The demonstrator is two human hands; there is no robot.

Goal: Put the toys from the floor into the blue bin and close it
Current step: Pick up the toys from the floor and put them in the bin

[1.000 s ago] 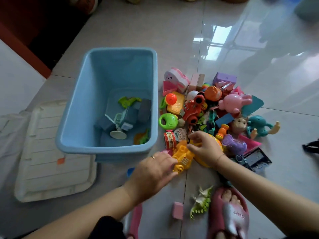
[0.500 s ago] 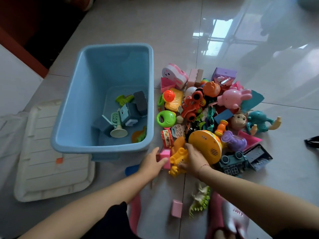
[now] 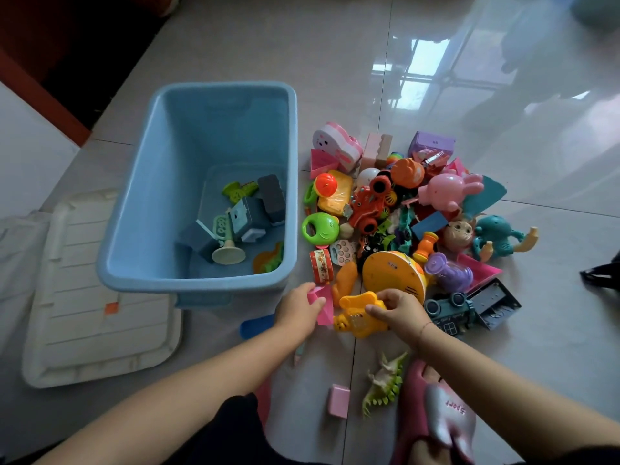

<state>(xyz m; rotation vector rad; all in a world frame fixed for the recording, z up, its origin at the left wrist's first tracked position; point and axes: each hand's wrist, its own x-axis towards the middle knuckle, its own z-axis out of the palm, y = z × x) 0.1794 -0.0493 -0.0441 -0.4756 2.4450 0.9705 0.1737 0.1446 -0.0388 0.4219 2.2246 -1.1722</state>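
Observation:
The blue bin (image 3: 141, 182) stands open on the floor with several toys lying in its bottom. To its right is a heap of many coloured toys (image 3: 402, 216). My left hand (image 3: 297, 310) is shut on a pink block (image 3: 323, 305) just off the bin's near right corner. My right hand (image 3: 399, 312) grips a yellow toy phone (image 3: 357, 315) at the heap's near edge, below a round yellow toy (image 3: 392, 275). The bin's white lid (image 3: 87, 317) lies flat on the floor to the bin's left.
A green dinosaur (image 3: 385, 384) and a small pink block (image 3: 339, 401) lie on the tiles near my pink slipper (image 3: 443, 417). A blue piece (image 3: 256, 325) pokes out under my left wrist. Glossy tiled floor stretches beyond the heap; a dark doorway is at far left.
My left hand has closed on the pink block. My right hand has taken hold of the yellow toy phone and lifted it slightly toward me.

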